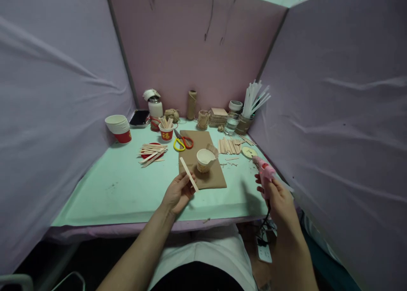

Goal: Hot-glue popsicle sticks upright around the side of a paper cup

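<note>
Between the thumb and fingers of my left hand (179, 192) is a flat wooden stick (188, 172), tilted over the near left part of a brown cardboard sheet (218, 179). A paper cup (204, 160) stands upright on that sheet, with a brownish piece (212, 151) at its right side. My right hand (276, 193) is wrapped round a pink glue gun (266, 175), whose nozzle points up and left, near a round pale lid (249, 152). A glue stick (284, 185) sticks out of the gun's back.
Scissors (182, 143) lie on the cardboard's far left corner. Sticks lie in a pile (153, 152) at left and a row (229, 146) at right. Stacked cups (118, 129), a stick-filled cup (166, 132), jars and twine stand behind. A power strip (263, 249) is below the table.
</note>
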Motion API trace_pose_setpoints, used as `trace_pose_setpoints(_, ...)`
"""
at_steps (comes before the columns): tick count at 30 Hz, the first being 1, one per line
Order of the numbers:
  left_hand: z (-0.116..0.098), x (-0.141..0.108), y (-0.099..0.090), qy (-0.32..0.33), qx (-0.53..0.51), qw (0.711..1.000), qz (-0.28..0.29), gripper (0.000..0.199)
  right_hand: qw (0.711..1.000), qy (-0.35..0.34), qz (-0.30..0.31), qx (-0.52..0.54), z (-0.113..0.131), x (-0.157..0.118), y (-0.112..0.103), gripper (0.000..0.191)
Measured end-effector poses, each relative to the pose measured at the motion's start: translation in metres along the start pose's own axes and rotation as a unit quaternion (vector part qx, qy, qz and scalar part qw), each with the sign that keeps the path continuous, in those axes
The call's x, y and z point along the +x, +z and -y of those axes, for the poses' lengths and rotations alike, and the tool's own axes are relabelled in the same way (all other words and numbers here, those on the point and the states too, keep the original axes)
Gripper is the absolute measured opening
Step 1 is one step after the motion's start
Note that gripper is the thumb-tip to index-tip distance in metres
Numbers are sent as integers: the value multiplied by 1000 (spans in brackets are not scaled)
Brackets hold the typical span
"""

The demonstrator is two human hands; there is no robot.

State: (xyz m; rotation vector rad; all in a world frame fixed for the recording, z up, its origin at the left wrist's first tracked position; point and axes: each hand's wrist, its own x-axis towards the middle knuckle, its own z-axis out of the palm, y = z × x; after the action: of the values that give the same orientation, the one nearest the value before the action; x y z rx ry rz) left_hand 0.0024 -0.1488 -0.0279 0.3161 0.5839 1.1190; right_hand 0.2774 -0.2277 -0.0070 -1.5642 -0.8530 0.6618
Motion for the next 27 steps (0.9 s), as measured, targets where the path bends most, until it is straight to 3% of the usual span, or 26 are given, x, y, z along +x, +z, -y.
trace_pose_setpoints(2,0,-1,0,-8,8,1000,14,42,995,2,37,92,14,-21,11,46)
trace_pose_setpoints(5,2,-2,-1,-14,22,999,29,40,974,3,157,161,28,-51,27,43)
trace_pose_setpoints(8,3,-3,-4,-19,38,998,48,38,949,7,267,170,29,-72,39,45)
trace_pose_setpoints(11,4,-3,-6,-25,54,996,72,36,937,0,319,145,20,-81,45,45)
trace_pose_setpoints(14,4,-4,-4,-33,64,995,71,38,942,-15,318,109,14,-85,49,44)
trace_pose_setpoints(19,4,-7,0,-46,68,996,45,40,963,-70,258,23,22,-91,51,43)
trace_pose_setpoints(27,6,-7,-3,-45,92,993,53,34,964,-162,204,-59,20,-93,52,39)
